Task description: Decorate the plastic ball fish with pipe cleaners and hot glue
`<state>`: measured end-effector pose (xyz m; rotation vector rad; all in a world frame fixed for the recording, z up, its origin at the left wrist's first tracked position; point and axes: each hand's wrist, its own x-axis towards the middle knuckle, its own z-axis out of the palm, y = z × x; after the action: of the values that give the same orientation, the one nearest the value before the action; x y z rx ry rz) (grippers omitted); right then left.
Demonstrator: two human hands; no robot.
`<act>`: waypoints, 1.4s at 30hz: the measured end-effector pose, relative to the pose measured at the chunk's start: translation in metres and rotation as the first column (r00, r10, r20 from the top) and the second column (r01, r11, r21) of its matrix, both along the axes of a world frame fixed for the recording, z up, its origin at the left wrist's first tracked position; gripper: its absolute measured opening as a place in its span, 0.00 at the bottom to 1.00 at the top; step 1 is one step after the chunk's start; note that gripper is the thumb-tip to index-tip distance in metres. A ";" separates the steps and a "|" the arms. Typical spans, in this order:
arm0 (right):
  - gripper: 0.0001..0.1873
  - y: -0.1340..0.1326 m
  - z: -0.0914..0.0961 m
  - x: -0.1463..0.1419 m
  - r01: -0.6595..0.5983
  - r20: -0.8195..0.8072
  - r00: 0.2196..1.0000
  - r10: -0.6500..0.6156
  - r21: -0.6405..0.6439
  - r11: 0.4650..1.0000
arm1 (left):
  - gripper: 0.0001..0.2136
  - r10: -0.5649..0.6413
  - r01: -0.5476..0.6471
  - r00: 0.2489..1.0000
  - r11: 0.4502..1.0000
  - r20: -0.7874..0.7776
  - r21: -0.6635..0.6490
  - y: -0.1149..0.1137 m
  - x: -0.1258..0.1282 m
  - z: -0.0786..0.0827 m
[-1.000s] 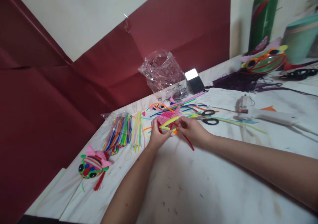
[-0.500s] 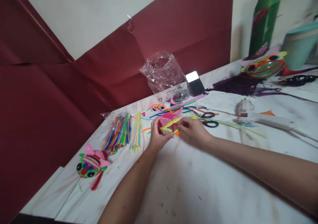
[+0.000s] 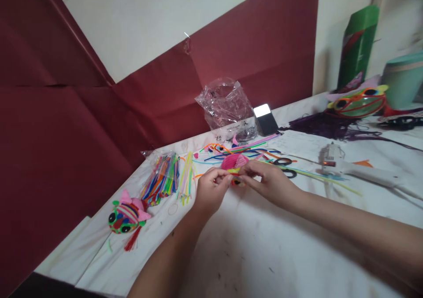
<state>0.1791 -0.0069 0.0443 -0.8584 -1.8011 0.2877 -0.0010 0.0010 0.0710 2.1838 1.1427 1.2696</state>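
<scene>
Over the white table (image 3: 257, 254), my left hand (image 3: 209, 191) and my right hand (image 3: 267, 180) meet around a small pink craft piece (image 3: 234, 162) wrapped with yellow and red pipe cleaners. Both hands have their fingers pinched closed on it. Just behind the piece lies a loose scatter of coloured pipe cleaners (image 3: 244, 149). Black-handled scissors (image 3: 286, 167) sit right of my right hand.
A finished striped fish-like toy (image 3: 127, 215) lies at the left. A bag of coloured pipe cleaners (image 3: 161, 178) is beside it. A clear plastic bag (image 3: 224, 104), a phone (image 3: 265, 118), a glue gun (image 3: 350, 168) and a larger green mask-like craft (image 3: 358, 102) stand farther back.
My hands have closed in more tightly over the piece, and the red pipe cleaner tail that hung below my right hand no longer shows. The camera has shifted slightly.
</scene>
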 end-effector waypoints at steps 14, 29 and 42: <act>0.10 0.000 -0.005 0.001 0.032 0.087 0.996 -0.031 -0.012 0.999 | 0.05 0.049 0.090 0.882 0.959 0.469 -0.270 0.003 0.010 -0.015; 0.12 0.009 0.021 0.025 0.139 0.134 0.985 -0.110 -0.230 0.963 | 0.05 0.050 0.117 0.906 0.925 0.420 -0.362 0.010 0.007 -0.014; 0.10 0.047 -0.014 0.044 0.255 0.293 0.955 -0.052 -0.717 0.649 | 0.04 -0.163 0.159 0.981 0.986 -0.107 -0.049 0.035 -0.008 -0.035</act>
<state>0.2230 0.0405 0.0300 -1.6953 -1.8132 0.8947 -0.0094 0.0358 0.0356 2.2901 0.9987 1.0611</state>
